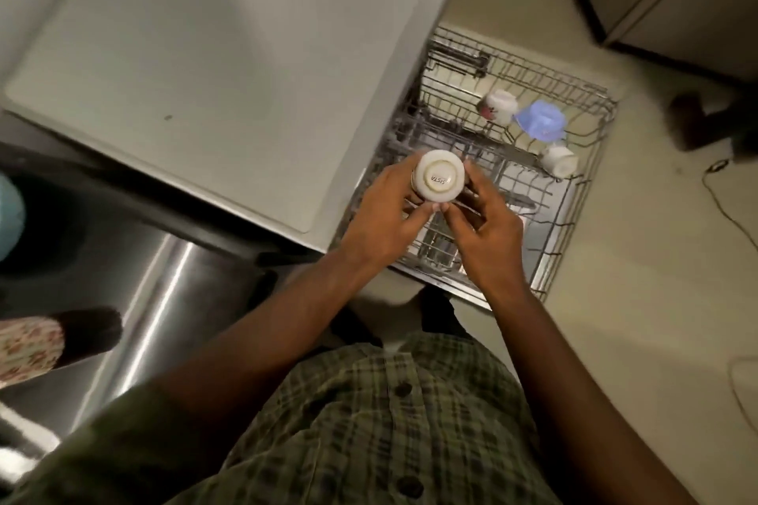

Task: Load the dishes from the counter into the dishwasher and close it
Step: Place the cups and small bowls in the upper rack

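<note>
From the head camera, we look down past a green checked shirt at our two hands meeting over the pulled-out dishwasher rack. Our left hand curls its grip around a white cup held upside down, base toward us; our right hand pinches at the cup's lower edge with fingertips and thumb. The cup hangs above the rack's near-left section, not yet set down. Farther along the rack sit two more white cups and a pale blue plastic piece. The pale counter spreads to the left above the rack. We judge the risk to be the cup slipping from a two-handed fingertip hold, or landing tilted across the wires and toppling against its neighbours.
</note>
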`<action>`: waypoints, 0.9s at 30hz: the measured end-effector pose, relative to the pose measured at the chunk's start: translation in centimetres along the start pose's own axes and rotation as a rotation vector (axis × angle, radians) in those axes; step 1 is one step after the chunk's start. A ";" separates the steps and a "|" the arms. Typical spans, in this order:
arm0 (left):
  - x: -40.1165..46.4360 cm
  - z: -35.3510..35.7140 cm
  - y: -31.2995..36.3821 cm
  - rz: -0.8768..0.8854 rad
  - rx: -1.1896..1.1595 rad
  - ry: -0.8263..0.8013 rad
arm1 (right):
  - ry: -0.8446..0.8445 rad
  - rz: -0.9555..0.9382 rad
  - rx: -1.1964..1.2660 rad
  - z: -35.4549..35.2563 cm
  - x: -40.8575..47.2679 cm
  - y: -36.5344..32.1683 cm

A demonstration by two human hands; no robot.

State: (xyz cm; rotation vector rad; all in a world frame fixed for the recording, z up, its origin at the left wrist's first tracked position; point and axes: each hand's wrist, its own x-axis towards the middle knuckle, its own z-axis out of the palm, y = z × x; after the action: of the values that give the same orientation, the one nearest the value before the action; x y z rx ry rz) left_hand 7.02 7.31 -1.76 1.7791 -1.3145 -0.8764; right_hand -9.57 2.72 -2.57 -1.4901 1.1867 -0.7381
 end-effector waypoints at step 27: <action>11.8 25.2 -5.6 -0.309 0.028 -0.672 | 0.296 0.608 -0.010 -10.4 6.4 20.2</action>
State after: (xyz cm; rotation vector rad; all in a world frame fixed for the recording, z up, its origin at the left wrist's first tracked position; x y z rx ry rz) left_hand -9.18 -7.14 -20.04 1.8071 -1.4637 -1.7432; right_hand -22.84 -6.11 -19.95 -0.9559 1.7588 -0.5372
